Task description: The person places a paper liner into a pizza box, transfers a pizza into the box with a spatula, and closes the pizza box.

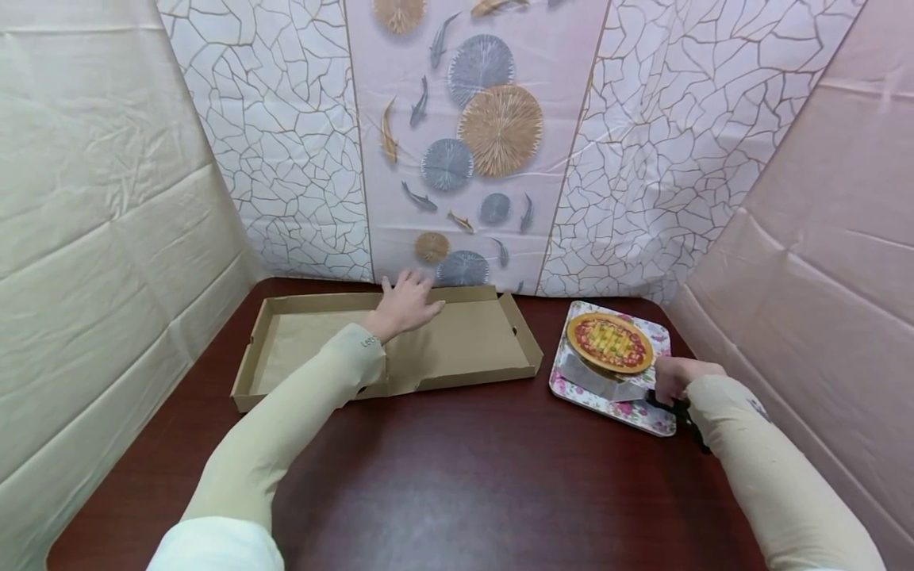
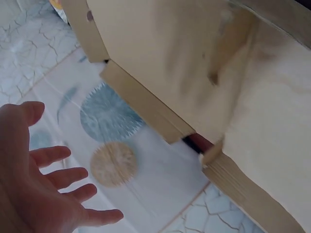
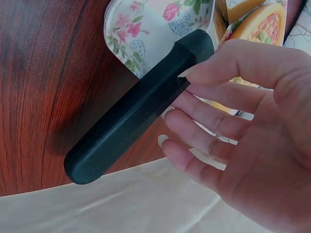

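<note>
Pale fabric walls [image 1: 93, 206] stand at the left and right, and between them a backdrop [image 1: 500, 131] shows crackle lines, round blue-grey and tan discs and small fish. Before it spreads a dark reddish-brown table [image 1: 457, 484] with a soft sheen. Along the table's far edge, left of its middle, a cardboard box [image 1: 471, 341] lies open, its two halves side by side, the left one paler inside. Two light beige sleeves [image 1: 286, 444] reach over the table from its near side, the left cuff bearing small lettering. Near the table's far right corner sits a white tray [image 1: 620, 408] with rounded corners and pink flowers. Across it lies a spatula, its broad silvery blade [image 1: 593, 381] showing at the near side of a round pizza [image 1: 610, 342]. That pizza, topped in red, yellow and green, is over the tray, toward the tray's far edge; whether it is raised off the tray is hard to tell. Above the box's middle hangs the left hand [image 1: 405, 304], its grip wide, fingers spread, holding nothing. At the tray's right edge, the right hand [image 1: 681, 377] has a narrow grip on the spatula's black handle [image 3: 138, 107], thumb pressed near the blade end; the handle's free end juts past the tray's rim.
</note>
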Tool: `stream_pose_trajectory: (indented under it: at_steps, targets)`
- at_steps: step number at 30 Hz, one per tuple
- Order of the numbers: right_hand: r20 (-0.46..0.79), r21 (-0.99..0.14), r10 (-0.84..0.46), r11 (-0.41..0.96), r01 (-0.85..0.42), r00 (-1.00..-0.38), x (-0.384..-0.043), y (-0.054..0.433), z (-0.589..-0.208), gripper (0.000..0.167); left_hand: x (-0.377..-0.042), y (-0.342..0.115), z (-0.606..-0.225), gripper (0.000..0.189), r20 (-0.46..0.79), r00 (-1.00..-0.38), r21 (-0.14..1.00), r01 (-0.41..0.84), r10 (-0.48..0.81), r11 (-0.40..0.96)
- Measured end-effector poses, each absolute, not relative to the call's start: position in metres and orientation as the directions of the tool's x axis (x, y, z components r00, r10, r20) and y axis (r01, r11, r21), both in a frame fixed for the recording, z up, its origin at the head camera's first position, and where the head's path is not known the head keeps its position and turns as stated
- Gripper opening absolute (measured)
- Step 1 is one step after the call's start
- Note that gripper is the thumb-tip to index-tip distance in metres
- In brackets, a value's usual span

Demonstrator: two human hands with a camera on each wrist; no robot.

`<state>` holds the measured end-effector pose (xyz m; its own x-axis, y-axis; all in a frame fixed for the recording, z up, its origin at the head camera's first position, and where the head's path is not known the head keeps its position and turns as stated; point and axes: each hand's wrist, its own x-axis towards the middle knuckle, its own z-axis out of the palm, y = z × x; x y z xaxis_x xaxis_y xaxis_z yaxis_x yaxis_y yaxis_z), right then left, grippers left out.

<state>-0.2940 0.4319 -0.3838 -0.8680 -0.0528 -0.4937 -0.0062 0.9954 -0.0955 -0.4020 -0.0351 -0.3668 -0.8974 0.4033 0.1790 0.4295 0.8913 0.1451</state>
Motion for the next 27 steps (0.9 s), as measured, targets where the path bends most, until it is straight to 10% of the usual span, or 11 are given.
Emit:
stream_pose_trajectory:
  at_steps: [27]
  targets:
    - [-0.504,-0.126,0.0,0.989,0.074,-0.864,-0.296,0.431,-0.382,0.016,-0.384,0.051,-0.383,0.083,0.03,-0.805,0.093,0.593,0.593,0.8]
